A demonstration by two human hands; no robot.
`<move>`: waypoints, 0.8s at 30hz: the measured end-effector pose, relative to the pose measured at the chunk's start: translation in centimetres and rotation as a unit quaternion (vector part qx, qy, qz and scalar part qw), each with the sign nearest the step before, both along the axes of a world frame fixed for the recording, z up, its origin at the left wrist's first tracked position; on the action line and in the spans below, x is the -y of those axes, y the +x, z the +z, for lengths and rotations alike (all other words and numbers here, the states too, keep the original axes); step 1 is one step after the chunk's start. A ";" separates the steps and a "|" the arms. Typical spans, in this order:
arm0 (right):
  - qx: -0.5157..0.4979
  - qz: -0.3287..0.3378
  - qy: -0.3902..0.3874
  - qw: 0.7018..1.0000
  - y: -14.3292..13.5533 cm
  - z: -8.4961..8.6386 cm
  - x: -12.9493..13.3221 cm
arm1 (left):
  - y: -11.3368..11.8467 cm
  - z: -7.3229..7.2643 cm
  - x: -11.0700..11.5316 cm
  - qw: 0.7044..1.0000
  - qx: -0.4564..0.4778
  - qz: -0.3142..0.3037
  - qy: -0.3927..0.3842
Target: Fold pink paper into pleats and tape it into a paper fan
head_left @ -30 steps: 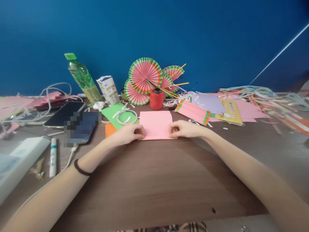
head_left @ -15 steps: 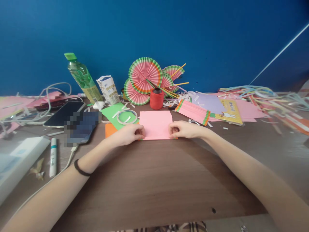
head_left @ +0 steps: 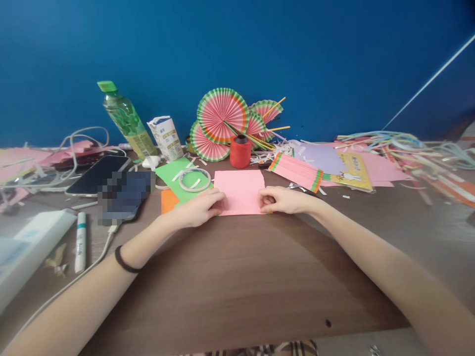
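A sheet of pink paper (head_left: 240, 185) lies on the brown table (head_left: 237, 277), its near edge folded into a narrow strip. My left hand (head_left: 203, 206) pinches that near edge at its left end, fingers curled. At the right end my right hand (head_left: 282, 200) grips the same edge, with thumb and fingers bent together. Just behind the right hand lies a pleated pink strip (head_left: 297, 172) with orange and green ends. A roll of white tape (head_left: 180, 180) rests on green paper (head_left: 167, 172) by the left hand, with orange paper (head_left: 168, 200) partly under it.
Finished paper fans (head_left: 222, 116) stand behind a red roll (head_left: 240, 152) near the blue wall. A green bottle (head_left: 128, 118), a carton (head_left: 166, 138), phones (head_left: 98, 175) and a marker (head_left: 80, 242) are on the left. To the right lie a yellow packet (head_left: 352, 170) and paper strips (head_left: 426, 153).
My left hand has slid slightly right along the near edge of the pink paper. My right hand stays nearly in place, and the paper has hardly moved.
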State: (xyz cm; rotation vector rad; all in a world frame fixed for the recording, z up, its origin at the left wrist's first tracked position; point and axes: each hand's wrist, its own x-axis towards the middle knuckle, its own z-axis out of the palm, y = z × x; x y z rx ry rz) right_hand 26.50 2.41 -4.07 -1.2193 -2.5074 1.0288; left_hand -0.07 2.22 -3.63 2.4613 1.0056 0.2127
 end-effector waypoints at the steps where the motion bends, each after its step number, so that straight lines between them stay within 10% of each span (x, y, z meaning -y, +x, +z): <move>1: -0.002 0.008 0.005 1.000 0.0 0.0 0.0 | 0.1 0.1 0.1 1.000 -0.005 -0.008 0.006; 24: 0.017 0.112 0.064 0.992 0.0 -0.2 0.2 | -0.1 0.0 0.2 0.993 -0.106 -0.059 -0.004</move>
